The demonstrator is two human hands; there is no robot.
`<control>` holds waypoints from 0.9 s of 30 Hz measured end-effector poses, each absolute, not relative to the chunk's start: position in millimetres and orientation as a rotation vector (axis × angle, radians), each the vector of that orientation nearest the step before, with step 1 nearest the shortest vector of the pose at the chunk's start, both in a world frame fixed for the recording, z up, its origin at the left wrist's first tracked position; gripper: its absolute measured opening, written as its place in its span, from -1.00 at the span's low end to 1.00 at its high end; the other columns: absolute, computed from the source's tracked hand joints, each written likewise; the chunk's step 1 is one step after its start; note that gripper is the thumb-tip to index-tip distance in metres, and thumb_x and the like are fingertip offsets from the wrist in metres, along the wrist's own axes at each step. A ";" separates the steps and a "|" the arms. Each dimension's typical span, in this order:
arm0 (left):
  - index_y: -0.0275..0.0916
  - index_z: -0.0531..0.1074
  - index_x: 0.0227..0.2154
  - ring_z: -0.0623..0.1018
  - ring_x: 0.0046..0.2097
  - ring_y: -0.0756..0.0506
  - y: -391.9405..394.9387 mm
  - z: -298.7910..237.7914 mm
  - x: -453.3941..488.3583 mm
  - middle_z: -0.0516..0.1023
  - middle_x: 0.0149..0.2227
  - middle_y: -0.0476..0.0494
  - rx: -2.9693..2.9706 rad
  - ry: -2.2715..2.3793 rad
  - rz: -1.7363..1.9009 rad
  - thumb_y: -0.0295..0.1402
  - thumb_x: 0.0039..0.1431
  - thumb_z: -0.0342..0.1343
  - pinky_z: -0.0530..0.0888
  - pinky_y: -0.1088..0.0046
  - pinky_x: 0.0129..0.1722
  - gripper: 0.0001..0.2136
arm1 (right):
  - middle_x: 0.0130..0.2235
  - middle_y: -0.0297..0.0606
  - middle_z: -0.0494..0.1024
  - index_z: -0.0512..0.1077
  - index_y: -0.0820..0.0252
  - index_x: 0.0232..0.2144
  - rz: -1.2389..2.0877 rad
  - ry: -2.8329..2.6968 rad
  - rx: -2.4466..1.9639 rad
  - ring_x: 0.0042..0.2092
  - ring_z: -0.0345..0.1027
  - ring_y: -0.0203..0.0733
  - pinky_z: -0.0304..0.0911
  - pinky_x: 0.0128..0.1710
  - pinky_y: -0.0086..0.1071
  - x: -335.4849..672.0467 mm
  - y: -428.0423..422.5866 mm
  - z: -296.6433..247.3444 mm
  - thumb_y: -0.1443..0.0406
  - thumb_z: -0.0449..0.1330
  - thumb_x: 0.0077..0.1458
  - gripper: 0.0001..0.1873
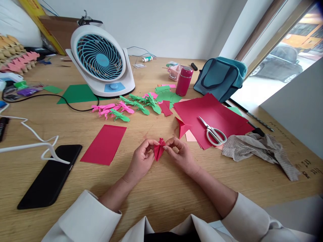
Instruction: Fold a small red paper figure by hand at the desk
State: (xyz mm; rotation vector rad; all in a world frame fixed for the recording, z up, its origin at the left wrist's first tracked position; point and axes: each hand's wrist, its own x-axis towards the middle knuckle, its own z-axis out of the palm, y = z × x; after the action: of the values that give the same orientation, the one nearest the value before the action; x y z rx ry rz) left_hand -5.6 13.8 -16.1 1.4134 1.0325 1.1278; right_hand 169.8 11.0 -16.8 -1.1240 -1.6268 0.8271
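A small piece of folded red paper (158, 152) is held above the table between my two hands. My left hand (144, 155) pinches its left edge with thumb and fingers. On the opposite side, my right hand (180, 154) grips the right edge between thumb and forefinger. Just beyond the right hand lies another folded red paper piece (182, 127), beside a stack of large red sheets (194, 109). White-handled scissors (213, 132) rest on that stack. To the left, a red paper rectangle (104, 144) lies flat.
Pink and green folded paper figures (141, 107) lie in front of a white fan (101, 60). A red flask (184, 81) and a blue bag (219, 79) stand at the back right. A black phone (50, 178) lies left; a crumpled cloth (259, 151) lies right.
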 end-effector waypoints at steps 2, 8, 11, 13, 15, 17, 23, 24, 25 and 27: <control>-0.25 0.43 -0.22 0.53 -0.14 -0.07 12.6 -14.3 -8.3 0.54 -0.21 -0.12 1.375 1.007 1.092 -0.44 0.10 0.08 0.47 0.49 -0.21 -0.84 | -0.43 -0.33 0.46 0.39 0.18 -0.40 0.826 -1.620 -1.114 -0.39 0.30 -0.28 0.26 -0.34 -0.39 170.7 12.1 -16.8 0.22 0.20 0.21 -0.83; -0.25 0.42 -0.31 0.46 -0.28 -0.03 14.5 -15.5 -10.3 0.45 -0.33 -0.06 1.172 1.013 1.113 -0.18 0.20 0.11 0.45 0.52 -0.36 -0.79 | -0.39 -0.30 0.46 0.40 0.17 -0.37 0.725 -1.755 -1.032 -0.34 0.32 -0.27 0.28 -0.29 -0.37 172.3 10.0 -12.1 0.30 0.19 0.23 -0.89; -0.23 0.40 -0.26 0.47 -0.30 0.02 17.8 -14.8 -7.9 0.46 -0.36 0.01 1.085 1.006 1.160 -0.21 0.07 0.27 0.42 0.55 -0.28 -0.74 | -0.32 -0.24 0.50 0.42 0.16 -0.30 0.638 -1.894 -0.929 -0.26 0.38 -0.23 0.32 -0.24 -0.33 172.7 7.6 -9.5 0.35 0.14 0.26 -0.92; -0.25 0.42 -0.19 0.47 -0.31 0.02 19.6 -13.0 -7.6 0.48 -0.36 0.01 1.060 0.994 1.104 -0.22 0.03 0.30 0.40 0.54 -0.28 -0.68 | -0.28 -0.20 0.51 0.42 0.15 -0.26 0.578 -1.971 -0.887 -0.23 0.40 -0.20 0.34 -0.22 -0.31 173.4 6.5 -8.5 0.36 0.10 0.28 -0.90; -0.28 0.46 -0.24 0.45 -0.34 0.03 20.7 -10.9 -8.7 0.48 -0.39 0.01 1.074 1.008 1.033 -0.21 0.00 0.31 0.38 0.54 -0.30 -0.69 | -0.27 -0.18 0.50 0.41 0.15 -0.24 0.513 -2.031 -0.867 -0.22 0.40 -0.19 0.34 -0.22 -0.29 174.6 6.0 -7.7 0.38 0.08 0.28 -0.89; -0.31 0.48 -0.34 0.43 -0.36 0.03 21.7 -8.9 -10.4 0.48 -0.41 0.00 1.088 1.018 0.994 -0.19 -0.03 0.33 0.37 0.53 -0.31 -0.71 | -0.26 -0.17 0.50 0.41 0.16 -0.22 0.436 -2.085 -0.857 -0.22 0.39 -0.19 0.32 -0.22 -0.29 176.4 6.1 -6.9 0.39 0.08 0.29 -0.89; -0.30 0.48 -0.43 0.40 -0.40 0.05 23.6 -4.1 -14.7 0.47 -0.46 0.04 1.082 0.974 0.871 -0.14 -0.09 0.37 0.34 0.51 -0.33 -0.67 | -0.25 -0.17 0.52 0.40 0.17 -0.23 0.158 -2.217 -0.867 -0.25 0.36 -0.19 0.25 -0.23 -0.27 182.6 7.5 -3.6 0.38 0.09 0.29 -0.91; -0.30 0.47 -0.45 0.39 -0.39 0.05 23.7 -3.8 -15.0 0.47 -0.46 0.04 1.088 0.974 0.854 -0.14 -0.10 0.37 0.33 0.51 -0.33 -0.67 | -0.25 -0.17 0.53 0.40 0.17 -0.23 0.133 -2.232 -0.868 -0.26 0.35 -0.19 0.24 -0.24 -0.27 183.0 7.5 -3.1 0.38 0.09 0.29 -0.91; -0.30 0.47 -0.47 0.40 -0.39 0.04 23.7 -3.8 -15.2 0.47 -0.47 0.04 1.093 0.978 0.842 -0.14 -0.10 0.37 0.33 0.51 -0.33 -0.68 | -0.25 -0.17 0.53 0.40 0.17 -0.23 0.119 -2.247 -0.867 -0.26 0.35 -0.19 0.23 -0.24 -0.27 183.2 7.4 -2.6 0.37 0.09 0.30 -0.91; -0.30 0.46 -0.49 0.40 -0.39 0.05 23.8 -4.6 -15.3 0.47 -0.48 0.04 1.091 0.993 0.841 -0.15 -0.10 0.37 0.33 0.51 -0.32 -0.69 | -0.25 -0.17 0.53 0.41 0.17 -0.23 0.116 -2.271 -0.856 -0.26 0.36 -0.19 0.23 -0.24 -0.26 182.9 7.0 -1.7 0.36 0.09 0.30 -0.91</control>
State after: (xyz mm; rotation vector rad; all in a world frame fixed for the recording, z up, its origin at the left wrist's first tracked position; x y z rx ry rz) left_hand -15.3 23.8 -4.6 1.0905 0.9932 0.8406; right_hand 182.9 7.0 -1.7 -0.8562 -2.2712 0.1157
